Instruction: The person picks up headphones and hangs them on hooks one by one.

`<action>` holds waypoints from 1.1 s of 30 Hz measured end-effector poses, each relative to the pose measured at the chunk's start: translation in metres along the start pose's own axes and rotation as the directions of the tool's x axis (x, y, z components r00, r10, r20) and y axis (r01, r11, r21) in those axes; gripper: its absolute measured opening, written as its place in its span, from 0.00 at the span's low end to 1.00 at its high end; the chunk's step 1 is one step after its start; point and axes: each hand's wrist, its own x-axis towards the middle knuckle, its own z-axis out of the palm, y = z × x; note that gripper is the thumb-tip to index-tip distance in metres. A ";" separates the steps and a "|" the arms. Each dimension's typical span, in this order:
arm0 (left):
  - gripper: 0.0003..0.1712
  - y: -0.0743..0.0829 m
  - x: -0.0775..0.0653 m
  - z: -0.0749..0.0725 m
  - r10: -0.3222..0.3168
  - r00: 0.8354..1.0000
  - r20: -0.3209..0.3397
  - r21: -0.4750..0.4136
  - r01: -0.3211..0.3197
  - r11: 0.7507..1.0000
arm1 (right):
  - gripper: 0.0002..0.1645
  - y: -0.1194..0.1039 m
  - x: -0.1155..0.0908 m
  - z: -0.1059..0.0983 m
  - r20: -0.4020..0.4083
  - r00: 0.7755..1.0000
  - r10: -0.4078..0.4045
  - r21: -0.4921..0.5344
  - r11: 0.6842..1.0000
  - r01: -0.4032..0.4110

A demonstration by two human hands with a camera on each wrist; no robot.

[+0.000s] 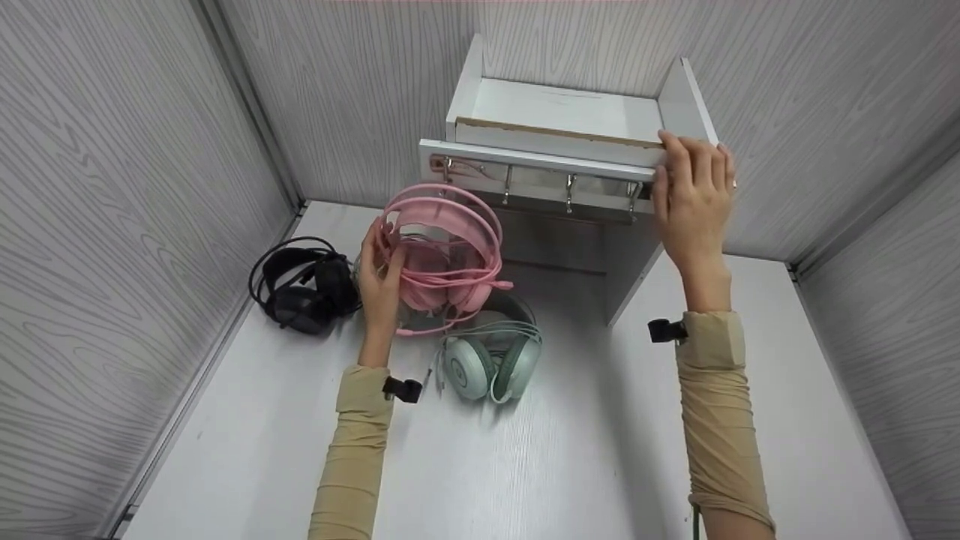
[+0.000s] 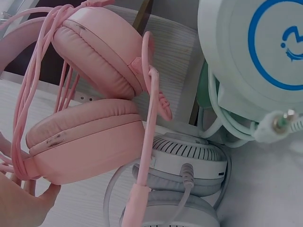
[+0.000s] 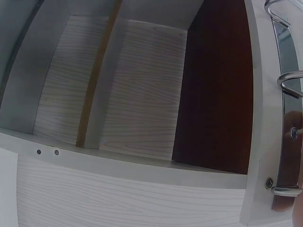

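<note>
My left hand point(image 1: 380, 277) holds pink headphones point(image 1: 471, 298) by one side, in front of the left end of the shelf's hook rail. The headband is up, and the cable is bundled around the ear cups. In the left wrist view the thumb and fingers point(image 2: 21, 203) are at the cable bundle beside the lower ear cup point(image 2: 90, 146). My right hand point(image 1: 699, 210) grips the right front corner of the white shelf unit point(image 1: 555, 137), fingers over the top edge and thumb at the front. Metal hooks point(image 1: 570, 193) line its front; whether the pink headband touches one is unclear.
Mint-green headphones point(image 1: 466, 367) lie on the white table point(image 1: 555, 465) before the shelf. Black headphones point(image 1: 304, 307) lie left of my left hand. Pale grey headphones point(image 2: 189, 163) show below the pink ones in the left wrist view. Wood-patterned panels point(image 1: 135, 187) enclose the table.
</note>
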 end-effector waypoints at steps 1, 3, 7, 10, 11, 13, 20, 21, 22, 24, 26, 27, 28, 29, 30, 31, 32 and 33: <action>0.32 0.000 0.000 0.000 0.008 1.000 0.000 -0.001 -0.008 1.000 | 0.23 0.000 0.000 0.000 0.001 1.000 0.001 -0.001 1.000 -0.001; 0.32 -0.001 0.001 -0.001 0.019 1.000 0.001 -0.004 -0.019 1.000 | 0.23 0.000 0.000 0.000 0.002 1.000 0.004 -0.001 1.000 -0.004; 0.31 0.001 0.000 -0.003 0.027 1.000 -0.014 0.008 -0.027 1.000 | 0.23 0.000 -0.001 0.001 0.002 1.000 0.004 -0.003 1.000 -0.004; 0.28 0.005 -0.003 -0.004 0.053 0.996 -0.068 0.014 -0.052 0.999 | 0.23 0.001 -0.001 0.002 0.001 1.000 0.000 -0.001 1.000 0.000; 0.26 0.008 -0.005 -0.004 0.064 0.994 -0.092 0.010 -0.064 0.998 | 0.23 0.001 -0.001 0.001 0.000 1.000 0.000 -0.001 1.000 0.000; 0.22 0.017 -0.009 -0.003 0.086 0.986 -0.141 0.002 -0.087 0.996 | 0.22 0.001 -0.001 0.001 -0.001 1.000 -0.001 0.002 1.000 0.001; 0.13 0.041 -0.018 -0.005 0.075 0.963 -0.259 0.000 -0.078 0.997 | 0.23 0.001 -0.001 0.000 0.002 1.000 0.000 0.003 1.000 0.000; 0.12 0.042 -0.019 -0.007 0.061 0.962 -0.267 -0.005 -0.065 0.998 | 0.23 0.001 -0.001 0.000 0.002 1.000 0.001 0.004 1.000 -0.001; 0.12 0.043 -0.020 -0.008 0.050 0.962 -0.269 -0.016 -0.057 0.998 | 0.23 0.001 -0.001 0.000 0.002 1.000 0.002 0.003 1.000 -0.002; 0.12 0.043 -0.024 -0.012 0.029 0.964 -0.264 -0.033 -0.039 0.999 | 0.23 0.001 -0.001 0.000 0.000 1.000 0.003 0.004 1.000 -0.003; 0.12 0.044 -0.029 -0.016 0.022 0.968 -0.250 -0.042 -0.034 0.999 | 0.23 0.001 0.000 0.001 -0.001 1.000 0.004 0.007 1.000 -0.004; 0.12 0.043 -0.031 -0.018 0.020 0.970 -0.244 -0.043 -0.031 0.999 | 0.23 0.001 0.000 0.001 -0.003 1.000 0.004 0.009 1.000 -0.004; 0.12 0.044 -0.035 -0.019 0.019 0.971 -0.239 -0.042 -0.030 0.999 | 0.23 0.001 0.000 0.001 -0.004 1.000 0.003 0.008 1.000 -0.003; 0.12 0.043 -0.038 -0.021 0.018 0.971 -0.238 -0.038 -0.027 0.999 | 0.23 0.001 0.000 0.001 -0.005 1.000 0.002 0.009 1.000 -0.002; 0.12 0.044 -0.041 -0.023 0.017 0.971 -0.238 -0.034 -0.026 0.999 | 0.23 0.001 0.000 0.001 -0.006 1.000 0.001 0.010 1.000 0.000; 0.12 0.044 -0.045 -0.024 0.017 0.970 -0.241 -0.033 -0.025 0.999 | 0.23 0.001 0.000 0.002 -0.007 1.000 -0.001 0.010 1.000 0.001; 0.12 0.044 -0.048 -0.025 0.013 0.969 -0.245 -0.034 -0.022 0.999 | 0.22 0.001 0.000 0.002 -0.007 1.000 -0.002 0.011 1.000 0.002; 0.12 0.043 -0.052 -0.027 0.008 0.968 -0.249 -0.039 -0.018 0.999 | 0.22 0.001 0.000 0.002 -0.007 1.000 -0.003 0.011 1.000 0.003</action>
